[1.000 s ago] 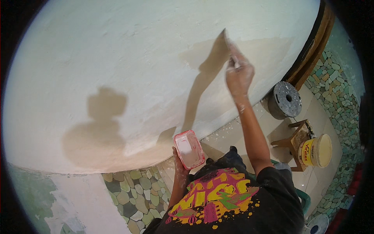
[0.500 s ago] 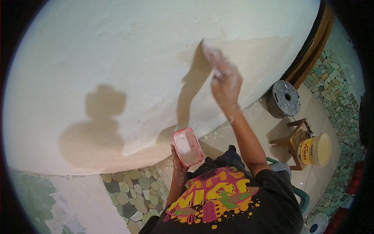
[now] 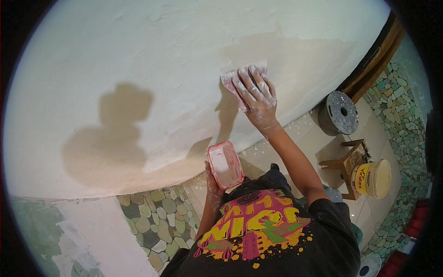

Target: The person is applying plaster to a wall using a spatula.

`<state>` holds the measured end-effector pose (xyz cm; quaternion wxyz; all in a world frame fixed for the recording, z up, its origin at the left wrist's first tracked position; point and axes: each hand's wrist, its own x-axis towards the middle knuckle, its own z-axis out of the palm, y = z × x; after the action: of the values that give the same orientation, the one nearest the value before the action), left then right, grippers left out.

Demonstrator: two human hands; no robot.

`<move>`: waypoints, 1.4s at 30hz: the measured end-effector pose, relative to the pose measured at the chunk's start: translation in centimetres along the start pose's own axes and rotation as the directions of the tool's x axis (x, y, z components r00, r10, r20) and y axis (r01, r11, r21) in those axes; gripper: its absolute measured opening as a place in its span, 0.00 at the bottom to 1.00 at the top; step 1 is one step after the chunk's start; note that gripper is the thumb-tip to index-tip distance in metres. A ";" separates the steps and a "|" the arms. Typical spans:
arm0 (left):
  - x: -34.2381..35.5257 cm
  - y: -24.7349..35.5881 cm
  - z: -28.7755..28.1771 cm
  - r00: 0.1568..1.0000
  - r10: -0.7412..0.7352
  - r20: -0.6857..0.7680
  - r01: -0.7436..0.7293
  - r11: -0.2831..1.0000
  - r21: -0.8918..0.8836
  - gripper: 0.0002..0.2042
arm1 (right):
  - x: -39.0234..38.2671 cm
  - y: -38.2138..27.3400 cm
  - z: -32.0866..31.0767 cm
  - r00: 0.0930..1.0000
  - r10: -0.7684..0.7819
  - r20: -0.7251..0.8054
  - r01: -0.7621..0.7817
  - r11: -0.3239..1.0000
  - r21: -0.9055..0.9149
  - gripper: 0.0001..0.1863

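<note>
My right hand (image 3: 256,99) grips a flat pink spreader (image 3: 233,87), its edge coated white, with fingers laid over its back; the spreader lies against the white plastered wall (image 3: 166,55), below a beige patch. White smears cover my fingers. My left hand (image 3: 212,177) holds a red-rimmed rectangular container (image 3: 225,165) with pale paste inside, low beside the wall's foot. Only part of that hand shows around the container's left side.
At right stand a round grey drum (image 3: 334,115), a wooden stool (image 3: 339,164), a yellow-labelled bucket (image 3: 378,177) and a fan (image 3: 369,267). Wooden edging (image 3: 374,64) borders the wall. Pebble-patterned floor (image 3: 157,221) meets pale tiles (image 3: 300,143) below it.
My right hand has come down and left along the wall, and the spreader now shows flatter, fingers across its back. The view has shifted slightly; the container sits a little higher in it.
</note>
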<state>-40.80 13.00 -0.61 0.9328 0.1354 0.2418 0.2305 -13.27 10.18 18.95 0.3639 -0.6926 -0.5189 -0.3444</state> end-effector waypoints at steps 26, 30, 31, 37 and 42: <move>-2.3 0.3 0.7 0.983 0.076 -0.166 -0.057 0.991 0.117 0.36 | -5.9 -0.3 -0.6 0.976 0.217 -0.031 -0.212 0.970 0.121 0.31; -2.4 0.2 -0.3 0.989 0.071 -0.131 -0.053 0.989 0.137 0.36 | -2.6 0.3 1.4 0.998 0.055 -0.012 -0.054 0.998 0.033 0.30; -2.0 0.0 -1.1 0.991 0.067 -0.119 -0.053 0.992 0.115 0.36 | -3.2 1.2 3.6 0.999 0.021 -0.028 -0.020 0.999 0.028 0.30; -2.0 0.1 -0.2 0.999 0.047 0.008 -0.048 0.998 0.047 0.38 | -11.0 2.5 5.8 0.991 0.079 0.107 -0.075 0.997 -0.034 0.31; -1.8 0.5 0.4 1.000 0.025 -0.008 -0.024 0.997 0.069 0.37 | -13.2 0.9 2.7 0.895 0.333 0.296 -0.388 0.909 0.151 0.33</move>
<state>-42.15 12.50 0.62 0.9236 0.1693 0.2521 0.2341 -15.09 6.17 6.13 0.4192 -0.7751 -0.4573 -0.1197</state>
